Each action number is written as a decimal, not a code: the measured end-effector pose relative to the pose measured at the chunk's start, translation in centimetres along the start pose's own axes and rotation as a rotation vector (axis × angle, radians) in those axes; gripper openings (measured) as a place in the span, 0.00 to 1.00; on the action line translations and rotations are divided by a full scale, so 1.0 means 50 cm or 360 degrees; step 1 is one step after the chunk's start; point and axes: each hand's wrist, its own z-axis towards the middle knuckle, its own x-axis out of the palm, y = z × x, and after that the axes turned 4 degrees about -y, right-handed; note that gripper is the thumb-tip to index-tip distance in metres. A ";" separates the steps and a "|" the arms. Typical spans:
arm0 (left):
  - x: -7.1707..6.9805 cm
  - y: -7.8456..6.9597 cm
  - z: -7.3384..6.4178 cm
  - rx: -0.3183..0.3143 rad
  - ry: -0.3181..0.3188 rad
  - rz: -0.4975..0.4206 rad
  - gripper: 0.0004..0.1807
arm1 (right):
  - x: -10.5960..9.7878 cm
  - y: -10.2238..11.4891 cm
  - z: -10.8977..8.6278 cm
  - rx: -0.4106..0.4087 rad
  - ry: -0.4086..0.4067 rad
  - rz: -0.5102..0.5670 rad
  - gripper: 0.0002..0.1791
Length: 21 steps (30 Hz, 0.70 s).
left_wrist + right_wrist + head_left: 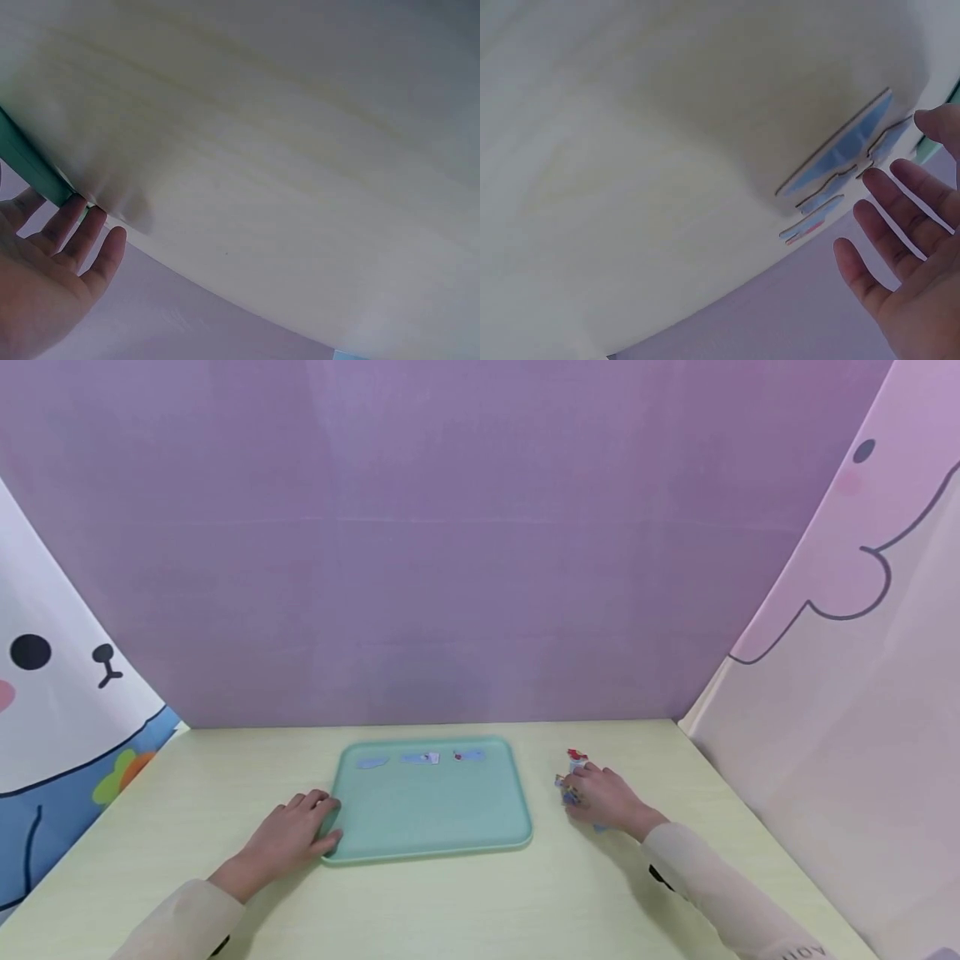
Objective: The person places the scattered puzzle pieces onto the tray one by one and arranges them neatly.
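Three pieces (pixel 420 758) lie in the tray (pixel 431 814), mid-frame; several others (pixel 577 755) remain outside, right of centre, beneath my right hand (pixel 606 797), fingers loosely spread. My left hand (pixel 292 832), fingers apart, touches the tray's left edge.

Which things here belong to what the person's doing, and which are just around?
Likely part of the job:
green tray, touched by the left hand
three flat pieces on it
loose pieces by the right hand

Likely just surroundings:
table
purple backdrop
cartoon-printed cloths
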 end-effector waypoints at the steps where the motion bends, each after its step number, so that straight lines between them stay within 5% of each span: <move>1: 0.001 0.001 -0.001 0.0002 0.0000 0.0000 0.23 | 0.002 0.000 -0.001 -0.0003 -0.0003 -0.0007 0.20; 21: 0.002 0.002 -0.001 0.0006 -0.0008 -0.0003 0.23 | 0.020 0.014 0.003 0.0109 -0.0024 0.0005 0.18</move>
